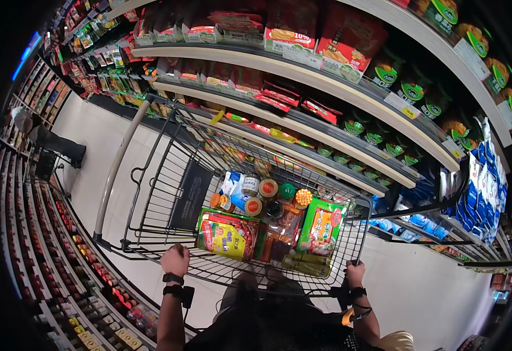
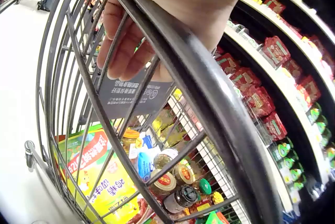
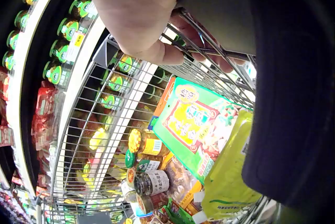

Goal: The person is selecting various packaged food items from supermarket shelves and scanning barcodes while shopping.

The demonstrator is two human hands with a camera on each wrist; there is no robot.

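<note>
A wire shopping cart (image 1: 232,281) stands in front of the person, seen from its side. The left hand (image 1: 175,261) is at its near rim on the left; in the left wrist view, the fingers (image 2: 124,51) bend over the rim and pass behind the wires. At the right end, the right hand (image 1: 355,272) grips the rim, its fingers (image 3: 199,38) around the wires. Inside lie a yellow and red packet (image 1: 227,237), a green packet (image 1: 321,228), a yellow-green pouch (image 3: 230,171), a dark-lidded jar (image 3: 152,182) and several other jars.
Shelves (image 1: 303,76) of red packets and green-labelled jars run along the cart's far side. Blue and white bags (image 1: 481,181) hang at the right. More shelves (image 1: 51,245) curve along the left, and another person (image 1: 57,146) stands by a cart at the upper left.
</note>
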